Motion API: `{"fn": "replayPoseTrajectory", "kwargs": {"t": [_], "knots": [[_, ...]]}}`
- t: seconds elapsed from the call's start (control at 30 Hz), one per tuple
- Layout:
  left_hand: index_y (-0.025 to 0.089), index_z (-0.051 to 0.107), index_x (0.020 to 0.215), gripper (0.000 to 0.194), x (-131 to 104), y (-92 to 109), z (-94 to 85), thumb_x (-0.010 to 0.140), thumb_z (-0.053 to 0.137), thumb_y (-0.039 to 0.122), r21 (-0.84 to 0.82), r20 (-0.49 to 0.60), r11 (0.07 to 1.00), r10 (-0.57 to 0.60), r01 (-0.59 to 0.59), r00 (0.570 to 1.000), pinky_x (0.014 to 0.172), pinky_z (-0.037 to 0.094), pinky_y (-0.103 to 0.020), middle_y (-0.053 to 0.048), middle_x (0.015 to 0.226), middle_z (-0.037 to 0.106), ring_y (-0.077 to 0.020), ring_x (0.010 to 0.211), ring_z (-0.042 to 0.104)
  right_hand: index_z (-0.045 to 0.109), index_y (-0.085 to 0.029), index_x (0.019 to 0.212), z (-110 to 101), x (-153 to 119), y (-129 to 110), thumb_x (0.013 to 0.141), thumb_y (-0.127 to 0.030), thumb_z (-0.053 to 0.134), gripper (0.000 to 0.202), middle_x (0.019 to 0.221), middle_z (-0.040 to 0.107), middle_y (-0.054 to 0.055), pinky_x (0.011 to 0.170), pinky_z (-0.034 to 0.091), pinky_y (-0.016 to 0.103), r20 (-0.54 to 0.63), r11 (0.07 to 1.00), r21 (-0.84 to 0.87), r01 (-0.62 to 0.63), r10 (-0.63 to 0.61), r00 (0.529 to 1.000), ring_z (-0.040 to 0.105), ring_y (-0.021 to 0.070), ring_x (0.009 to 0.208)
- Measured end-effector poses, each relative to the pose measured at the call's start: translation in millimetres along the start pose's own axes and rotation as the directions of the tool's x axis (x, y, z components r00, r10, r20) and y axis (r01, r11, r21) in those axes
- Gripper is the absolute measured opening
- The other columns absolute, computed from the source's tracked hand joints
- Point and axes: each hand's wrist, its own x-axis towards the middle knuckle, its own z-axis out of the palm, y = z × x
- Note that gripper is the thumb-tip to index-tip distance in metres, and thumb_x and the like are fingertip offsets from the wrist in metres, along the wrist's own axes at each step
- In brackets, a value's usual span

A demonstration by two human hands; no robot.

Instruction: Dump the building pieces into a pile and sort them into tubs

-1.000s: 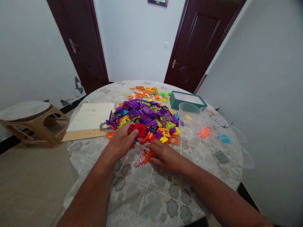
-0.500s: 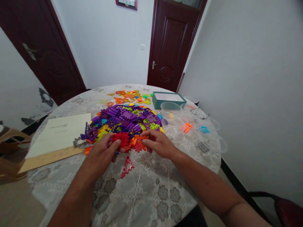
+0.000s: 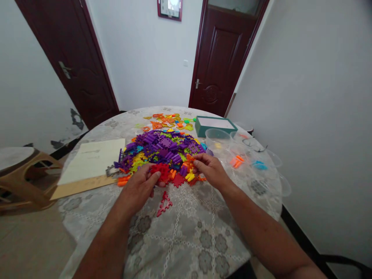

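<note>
My left hand is closed on red toothed plastic building pieces at the near edge of a large heap. Fingers of my right hand pinch an orange building piece a little to the right, over the same edge. The heap is mostly purple, with green, yellow and blue pieces mixed in. Between my hands lie a red toothed square and small orange and purple pieces. A yellow piece sits just below my right fingertips. One red triangular frame piece rests alone on the cloth, nearer to me.
Clear plastic tubs stand on the right, some with orange or blue pieces. A green box is behind them. On the left lies a pale open folder. Scattered orange and yellow pieces lie beyond the heap. A wooden stool stands left.
The view has shifted, so the table appears further right. My right hand has lifted its orange piece slightly up, baring the yellow and purple pieces below. My left hand still holds the red pieces.
</note>
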Motion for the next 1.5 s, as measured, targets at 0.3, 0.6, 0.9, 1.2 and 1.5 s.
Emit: {"fn": "replayPoseTrajectory", "kwargs": {"t": [0.3, 0.6, 0.9, 1.2, 1.5], "knots": [[0.022, 0.061, 0.100, 0.035, 2, -4, -3.1, 0.091, 0.056, 0.056, 0.116, -0.014, 0.992, 0.055, -0.052, 0.998, 0.054, 0.048, -0.028, 0.002, 0.074, 0.071, -0.0162, 0.052, 0.061, 0.075, -0.009, 0.112, -130, 9, -4, 0.094, -0.019, 0.047, 0.035, 0.106, 0.073, 0.021, 0.098, 0.050, 0.048, -0.387, 0.355, -0.912, -0.205, -0.585, 0.713, 0.065, 0.0316, 0.102], [0.022, 0.064, 0.100, 0.034, 0, -4, -0.1, 0.091, 0.057, 0.054, 0.096, 0.046, 0.993, 0.060, -0.064, 0.997, 0.058, 0.051, -0.030, -0.001, 0.078, 0.072, -0.0186, 0.059, 0.066, 0.077, -0.012, 0.114, -148, 11, 20, 0.091, -0.017, 0.045, 0.039, 0.106, 0.072, 0.021, 0.093, 0.048, 0.048, -0.433, 0.324, -0.898, -0.297, -0.535, 0.725, 0.064, 0.0333, 0.104], [0.023, 0.057, 0.127, 0.047, 2, -9, 11.0, 0.092, 0.061, 0.054, -0.010, 0.114, 0.998, 0.069, -0.068, 0.991, 0.063, 0.056, -0.031, -0.001, 0.084, 0.073, -0.0199, 0.070, 0.070, 0.073, -0.020, 0.115, -25, -6, -11, 0.098, -0.034, 0.059, 0.026, 0.105, 0.076, 0.007, 0.082, 0.052, 0.033, 0.012, 0.857, -0.471, 0.212, -0.234, 0.972, 0.068, 0.0198, 0.089], [0.025, 0.056, 0.112, 0.033, -8, 3, 17.1, 0.096, 0.057, 0.054, -0.047, 0.275, 0.996, 0.091, -0.081, 0.957, 0.071, 0.055, -0.032, -0.003, 0.090, 0.075, -0.0221, 0.082, 0.074, 0.067, -0.021, 0.115, 40, -24, 11, 0.098, -0.036, 0.060, 0.023, 0.083, 0.069, 0.000, 0.058, 0.049, 0.027, 0.310, 0.996, -0.064, -0.068, 0.084, 0.947, 0.060, 0.0137, 0.063], [0.026, 0.068, 0.103, 0.028, -23, -6, -0.5, 0.078, 0.074, 0.038, 0.542, 0.328, 0.819, -0.001, -0.187, 0.945, 0.072, 0.045, -0.031, -0.006, 0.103, 0.075, -0.0249, 0.090, 0.069, 0.070, -0.017, 0.118, -66, 2, -5, 0.098, -0.026, 0.053, 0.027, 0.111, 0.071, 0.015, 0.096, 0.049, 0.042, -0.128, 0.470, -0.866, 0.172, -0.540, 0.832, 0.063, 0.0279, 0.103]]}}
